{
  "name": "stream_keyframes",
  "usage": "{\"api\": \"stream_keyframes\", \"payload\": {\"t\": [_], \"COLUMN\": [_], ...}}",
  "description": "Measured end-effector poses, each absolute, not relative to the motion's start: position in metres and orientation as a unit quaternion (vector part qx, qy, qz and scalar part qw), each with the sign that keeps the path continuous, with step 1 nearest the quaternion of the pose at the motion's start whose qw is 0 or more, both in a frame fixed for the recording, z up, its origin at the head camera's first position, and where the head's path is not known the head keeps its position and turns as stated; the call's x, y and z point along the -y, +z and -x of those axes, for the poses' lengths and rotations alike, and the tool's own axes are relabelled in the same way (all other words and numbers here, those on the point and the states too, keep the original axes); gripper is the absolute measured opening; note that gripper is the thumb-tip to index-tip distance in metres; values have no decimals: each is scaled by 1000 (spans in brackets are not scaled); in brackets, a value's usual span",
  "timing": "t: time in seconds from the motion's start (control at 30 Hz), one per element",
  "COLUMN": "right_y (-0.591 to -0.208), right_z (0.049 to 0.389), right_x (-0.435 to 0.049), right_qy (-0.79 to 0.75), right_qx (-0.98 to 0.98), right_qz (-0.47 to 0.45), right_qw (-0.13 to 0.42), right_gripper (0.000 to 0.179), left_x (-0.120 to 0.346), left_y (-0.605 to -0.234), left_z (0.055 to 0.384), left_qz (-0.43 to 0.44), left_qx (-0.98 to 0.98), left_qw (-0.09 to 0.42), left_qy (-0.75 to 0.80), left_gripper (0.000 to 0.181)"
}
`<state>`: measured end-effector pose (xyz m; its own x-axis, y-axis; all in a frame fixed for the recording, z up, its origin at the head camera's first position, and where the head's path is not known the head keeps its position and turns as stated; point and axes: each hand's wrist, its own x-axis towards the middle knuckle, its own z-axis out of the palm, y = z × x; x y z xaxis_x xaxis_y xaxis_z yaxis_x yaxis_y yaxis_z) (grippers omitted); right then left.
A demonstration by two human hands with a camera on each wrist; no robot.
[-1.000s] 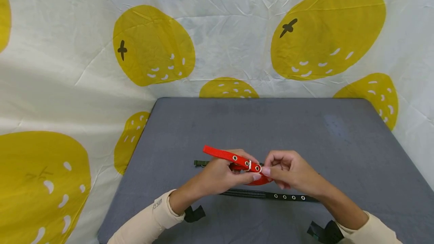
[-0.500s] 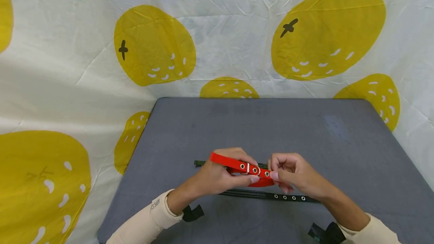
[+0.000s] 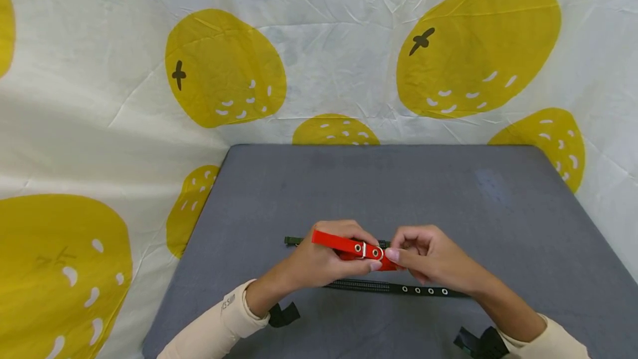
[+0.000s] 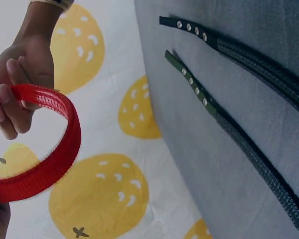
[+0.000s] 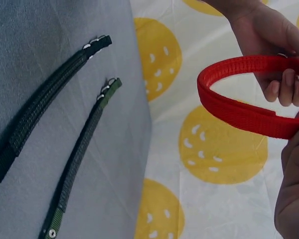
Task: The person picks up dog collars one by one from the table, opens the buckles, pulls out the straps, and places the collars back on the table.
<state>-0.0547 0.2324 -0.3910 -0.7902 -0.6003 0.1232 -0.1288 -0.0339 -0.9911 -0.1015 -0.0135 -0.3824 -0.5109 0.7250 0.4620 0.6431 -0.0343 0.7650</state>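
A red dog collar (image 3: 331, 240) is held above the table, bent into a loop, with metal eyelets, a buckle and a D-ring. My left hand (image 3: 319, 256) grips it near the buckle, thumb in front. My right hand (image 3: 433, 254) pinches the strap just right of the D-ring, hiding that part. The collar's loop (image 4: 72, 134) hangs between both hands in the left wrist view. In the right wrist view the red band (image 5: 229, 112) also shows its round shape, my left hand (image 5: 269, 40) behind it.
On the grey table (image 3: 389, 187) lie a black collar (image 3: 359, 286) with eyelets, nearer me, and a green-ended collar (image 3: 294, 241) beyond, partly behind my hands. A white cloth with yellow fruit shapes (image 3: 226, 68) hangs behind and at the sides.
The red strap has shifted rightward in my left hand, its left part lower and further right. My right hand moved slightly right, then back left, still pinching the strap.
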Motion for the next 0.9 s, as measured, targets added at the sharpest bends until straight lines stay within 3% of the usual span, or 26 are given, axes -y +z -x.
{"api": "stream_keyframes", "payload": {"t": [0.47,0.9], "right_y": [-392,-384], "right_z": [57,55], "right_x": [-234,-235], "right_qy": [-694,-660], "right_qx": [-635,-673], "right_qz": [292,282], "right_qw": [172,179], "right_gripper": [25,21], "left_x": [16,17], "left_y": [-382,-382], "left_z": [101,105], "left_qz": [-500,-516], "left_qx": [-660,-671], "left_qw": [-27,-34], "left_qy": [559,531], "left_gripper": [18,19]}}
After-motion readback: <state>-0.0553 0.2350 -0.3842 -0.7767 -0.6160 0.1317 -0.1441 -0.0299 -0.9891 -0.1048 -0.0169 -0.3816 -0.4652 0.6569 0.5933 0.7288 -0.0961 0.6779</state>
